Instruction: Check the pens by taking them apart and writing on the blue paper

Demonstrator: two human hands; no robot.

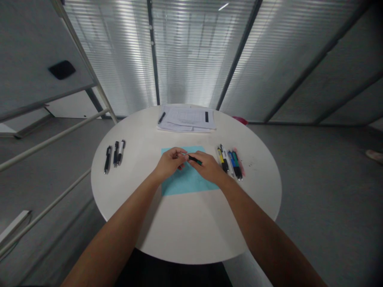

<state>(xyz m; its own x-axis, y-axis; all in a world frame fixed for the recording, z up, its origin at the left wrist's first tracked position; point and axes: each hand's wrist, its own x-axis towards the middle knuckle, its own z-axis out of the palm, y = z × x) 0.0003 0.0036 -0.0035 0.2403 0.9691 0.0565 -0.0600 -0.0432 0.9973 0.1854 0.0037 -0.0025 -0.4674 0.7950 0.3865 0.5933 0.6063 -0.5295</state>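
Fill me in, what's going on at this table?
A person is holding a black-and-green pen between the left hand and right hand, above a light blue sheet on a round white table. Three black pens lie to the left of the sheet, a group of coloured pens lies to its right, and a stack of papers lies beyond it.
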